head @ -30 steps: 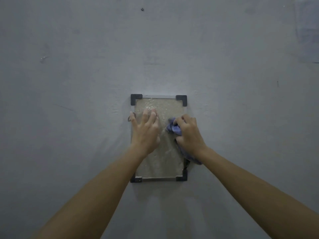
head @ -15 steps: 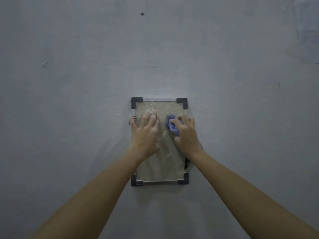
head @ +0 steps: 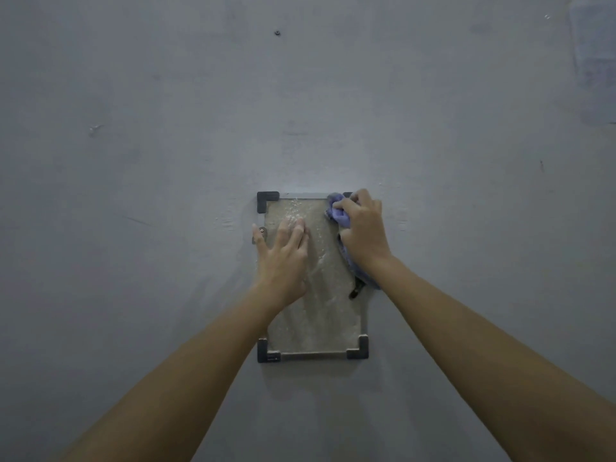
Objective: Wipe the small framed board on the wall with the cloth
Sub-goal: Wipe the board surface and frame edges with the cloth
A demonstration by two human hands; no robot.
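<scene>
Framed board [head: 315, 315] on the wall [head: 160, 228]; we judge wiping in hand. Right grip [head: 364, 228] curls round the cloth [head: 337, 213] at its top right corner; left grip [head: 283, 258], fingers straight, presses its left side. Next: wipe downward.

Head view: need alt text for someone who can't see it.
A right hand presses a bunched purple cloth against the top right corner of a small framed board on a grey wall. The left hand lies flat on the board's upper left, fingers spread. The board's surface looks dusty and speckled white.
</scene>
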